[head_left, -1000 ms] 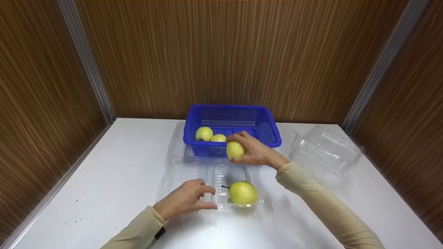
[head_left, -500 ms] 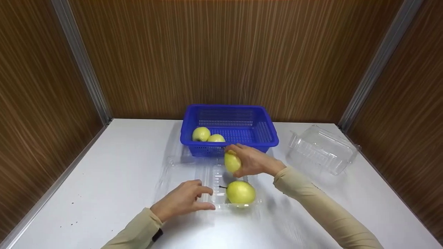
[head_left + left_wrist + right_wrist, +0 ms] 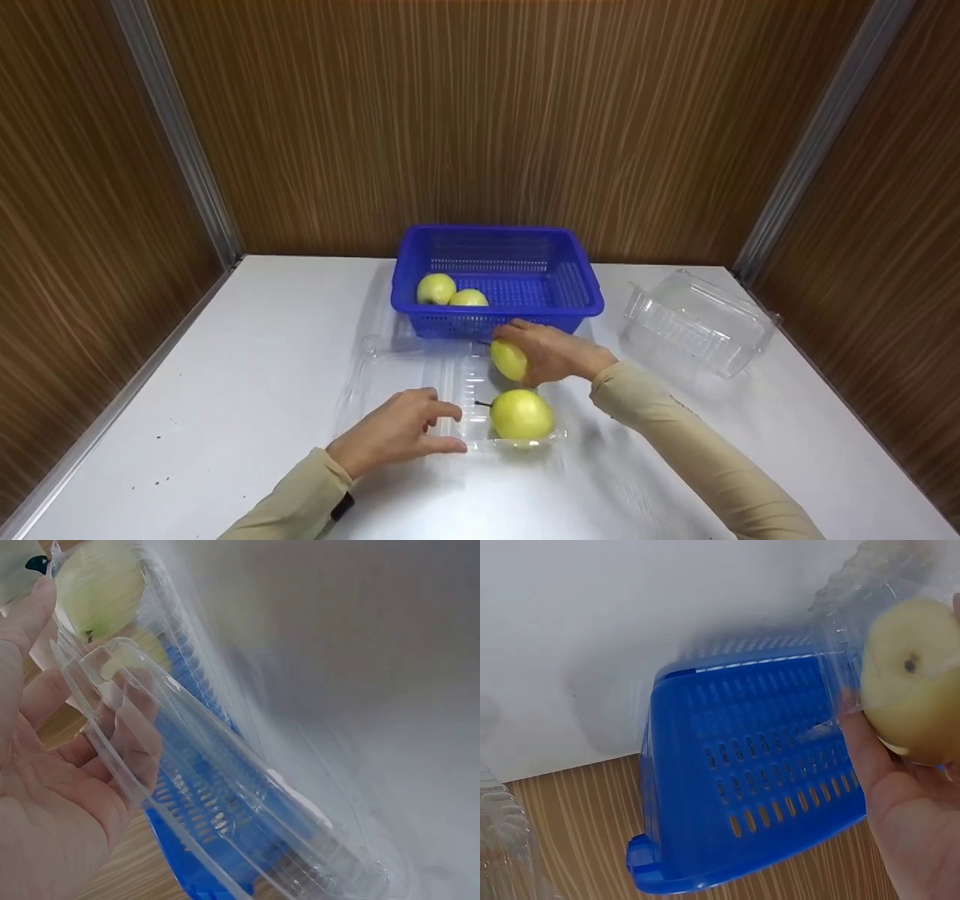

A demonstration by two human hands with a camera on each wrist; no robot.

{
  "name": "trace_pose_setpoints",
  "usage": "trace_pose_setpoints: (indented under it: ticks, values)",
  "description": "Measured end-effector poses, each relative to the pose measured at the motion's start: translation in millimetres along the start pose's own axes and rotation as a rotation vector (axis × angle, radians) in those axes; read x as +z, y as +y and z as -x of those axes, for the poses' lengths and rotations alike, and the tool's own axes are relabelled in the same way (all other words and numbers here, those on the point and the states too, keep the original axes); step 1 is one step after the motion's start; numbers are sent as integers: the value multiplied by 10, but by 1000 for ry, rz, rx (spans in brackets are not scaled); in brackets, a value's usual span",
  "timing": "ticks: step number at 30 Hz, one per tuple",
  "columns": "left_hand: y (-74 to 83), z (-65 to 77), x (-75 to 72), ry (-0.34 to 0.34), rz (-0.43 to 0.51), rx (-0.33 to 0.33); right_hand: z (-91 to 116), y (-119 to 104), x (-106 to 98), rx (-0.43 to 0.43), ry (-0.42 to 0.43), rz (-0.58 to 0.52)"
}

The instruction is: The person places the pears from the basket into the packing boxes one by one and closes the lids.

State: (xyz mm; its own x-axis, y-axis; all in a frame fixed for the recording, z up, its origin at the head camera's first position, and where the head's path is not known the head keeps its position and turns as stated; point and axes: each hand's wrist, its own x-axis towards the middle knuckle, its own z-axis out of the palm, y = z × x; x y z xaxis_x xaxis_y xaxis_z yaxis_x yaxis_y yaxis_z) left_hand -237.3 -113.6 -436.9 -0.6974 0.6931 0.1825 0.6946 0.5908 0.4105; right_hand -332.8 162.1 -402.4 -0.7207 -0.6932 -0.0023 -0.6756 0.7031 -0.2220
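Note:
My right hand [image 3: 551, 352] grips a yellow-green pear [image 3: 510, 360], low over the right half of a clear plastic clamshell box [image 3: 390, 367] that lies unfolded. In the right wrist view, the dark dimple on this pear's end faces the camera. Another pear [image 3: 523, 415] lies in the near part of that same half, its stem pointing left. My left hand [image 3: 397, 435] is at the box's near edge, thumb and fingers bent and spread apart with a gap between them. Its fingers [image 3: 135, 735] show through the clear wall in the left wrist view.
Behind the box stands a blue basket [image 3: 589, 292] with two yellow-green fruits [image 3: 436, 289] in its left part. A second clear plastic box [image 3: 701, 322] rests at the right on the white table [image 3: 247, 360]. Wood-patterned panels [image 3: 480, 112] enclose the table's back and sides.
The right hand has brought its pear from the basket's front rim down and toward me, into the box's right half. The pear has turned in the grasp. The left hand stays almost in place.

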Motion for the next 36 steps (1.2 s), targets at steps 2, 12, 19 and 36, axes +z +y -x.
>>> trace_pose_setpoints:
  ticks: [2,12,19,36]
  values:
    - [4,-1,5,-4,-1,-1,4,3,24,11,-21,12]
    - [16,7,-6,12,-26,16,-3,-27,46,-30,-101,66]
    - [24,11,-5,6,-30,-2,20,-42,-2,-28,-119,62]
    - [6,42,-8,43,-69,12,330,93,-89,-112,174,-27]
